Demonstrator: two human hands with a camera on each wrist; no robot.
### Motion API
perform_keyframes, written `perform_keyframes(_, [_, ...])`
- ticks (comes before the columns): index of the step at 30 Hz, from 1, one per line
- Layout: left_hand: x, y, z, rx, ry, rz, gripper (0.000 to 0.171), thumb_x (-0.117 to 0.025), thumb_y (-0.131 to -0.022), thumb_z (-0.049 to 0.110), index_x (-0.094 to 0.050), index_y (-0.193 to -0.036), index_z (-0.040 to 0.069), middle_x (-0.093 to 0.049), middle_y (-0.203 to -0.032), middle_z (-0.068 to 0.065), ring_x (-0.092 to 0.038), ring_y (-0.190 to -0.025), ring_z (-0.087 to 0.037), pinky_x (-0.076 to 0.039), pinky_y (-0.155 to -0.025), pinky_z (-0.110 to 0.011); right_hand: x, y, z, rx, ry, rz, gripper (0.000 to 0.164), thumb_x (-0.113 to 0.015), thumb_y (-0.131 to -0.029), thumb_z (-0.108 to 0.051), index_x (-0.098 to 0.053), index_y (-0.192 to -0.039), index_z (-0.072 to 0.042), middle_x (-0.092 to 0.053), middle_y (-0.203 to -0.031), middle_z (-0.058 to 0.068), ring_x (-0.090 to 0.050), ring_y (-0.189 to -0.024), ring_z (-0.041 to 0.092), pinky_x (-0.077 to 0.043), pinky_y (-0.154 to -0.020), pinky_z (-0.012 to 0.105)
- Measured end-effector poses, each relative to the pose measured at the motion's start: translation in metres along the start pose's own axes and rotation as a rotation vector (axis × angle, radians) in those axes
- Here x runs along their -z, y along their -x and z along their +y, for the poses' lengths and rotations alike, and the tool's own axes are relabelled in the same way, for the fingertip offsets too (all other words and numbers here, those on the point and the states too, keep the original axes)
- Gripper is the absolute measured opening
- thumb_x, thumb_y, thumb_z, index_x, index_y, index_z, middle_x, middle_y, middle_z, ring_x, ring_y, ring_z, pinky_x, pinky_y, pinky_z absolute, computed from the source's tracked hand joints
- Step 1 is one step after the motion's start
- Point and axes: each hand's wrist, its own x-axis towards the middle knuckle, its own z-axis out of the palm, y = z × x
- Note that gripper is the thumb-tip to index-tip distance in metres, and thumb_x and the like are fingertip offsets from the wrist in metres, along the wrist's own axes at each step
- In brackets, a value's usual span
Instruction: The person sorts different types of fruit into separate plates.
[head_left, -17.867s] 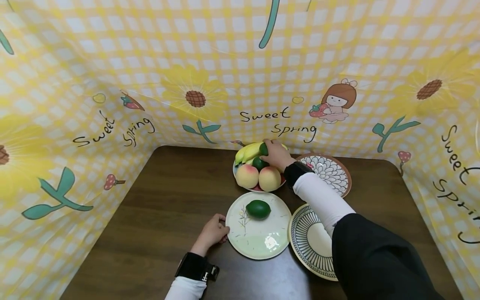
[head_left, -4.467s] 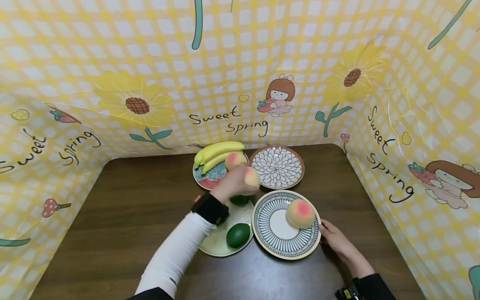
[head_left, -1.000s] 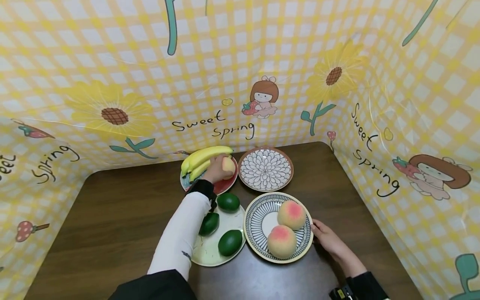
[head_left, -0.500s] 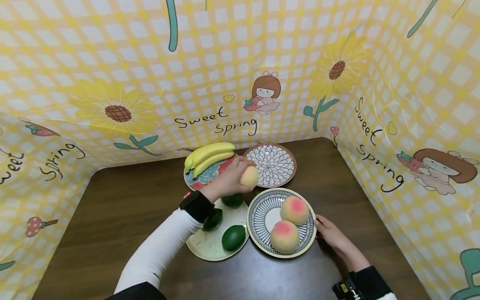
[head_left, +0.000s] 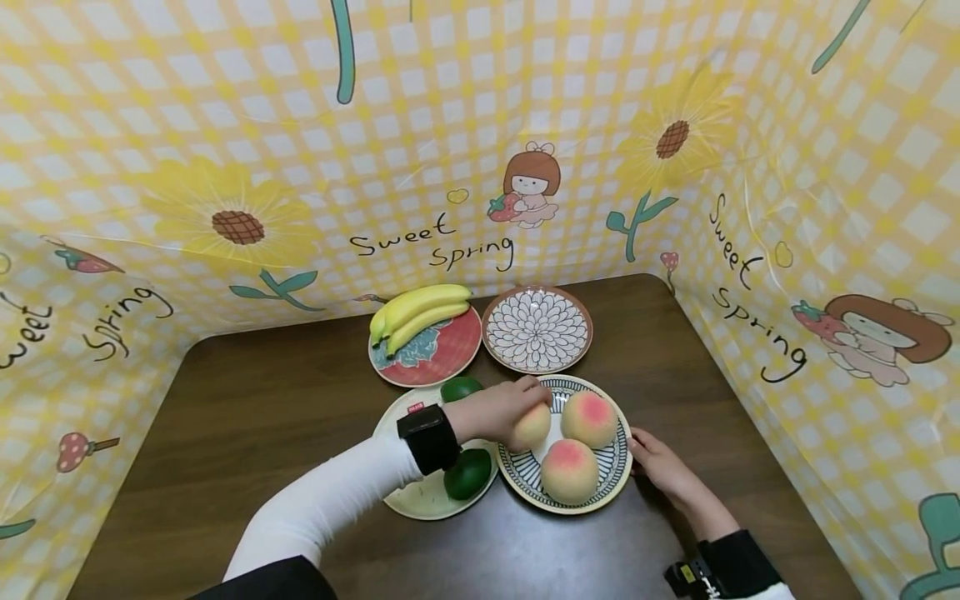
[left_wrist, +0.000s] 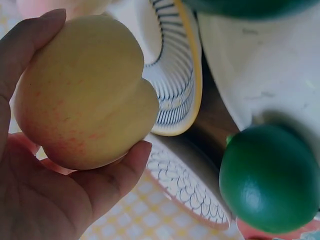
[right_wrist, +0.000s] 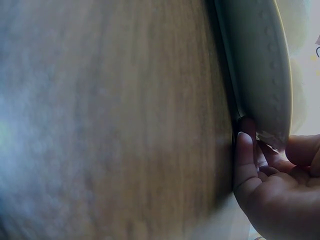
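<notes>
My left hand (head_left: 498, 408) holds a peach (head_left: 532, 427) over the left part of the dark-striped plate (head_left: 617, 477). In the left wrist view, thumb and fingers curl round this peach (left_wrist: 85, 95); whether it touches the plate I cannot tell. Two more peaches, an upper one (head_left: 589, 419) and a lower one (head_left: 570, 472), sit on the same plate. My right hand (head_left: 663, 467) pinches that plate's right rim. The right wrist view shows the thumb at the rim of the plate (right_wrist: 262, 75) and fingers beneath it.
The pale green plate (head_left: 408, 504) bears dark green oval fruits, one in front (head_left: 467, 475), another behind (head_left: 460, 388); my left forearm covers part of it. Bananas (head_left: 420, 312) lie on the red plate (head_left: 446, 358). A brown-rimmed flower plate (head_left: 537, 329) stands at the back.
Earlier, the green fruits and peaches went from the red plate onto two front plates. Within the last second, my left hand brought the third peach from there to the striped plate. The right hand stays put.
</notes>
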Motion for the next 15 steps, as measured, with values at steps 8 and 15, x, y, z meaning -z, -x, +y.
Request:
perform_keyframes(8, [-0.010,-0.004,0.007,0.014,-0.037,-0.081,0.066,-0.088,-0.074,0.015,-0.053,-0.131,0.013,-0.055,-0.133,-0.011,-0.063,-0.110,-0.028,-0.055,-0.093,-0.035,-0.001,-0.001,0.001,0.002,-0.017,0.004,0.047,-0.032,-0.111,-0.010,-0.032,-0.149,0.017,-0.049,-0.140,0.036,-0.058,-0.101,0.008,-0.052,-0.083,0.022])
perform_keyframes(15, [-0.020,-0.005,0.009,0.035,-0.052,-0.098,0.068,-0.091,-0.071,0.018,-0.053,-0.128,0.014,-0.054,-0.128,-0.010,-0.063,-0.108,-0.028,-0.056,-0.090,-0.035,0.000,-0.001,0.001,0.001,0.000,0.008,0.048,-0.033,-0.112,-0.011,-0.032,-0.150,0.017,-0.048,-0.143,0.037,-0.059,-0.106,0.010,-0.052,-0.084,0.023])
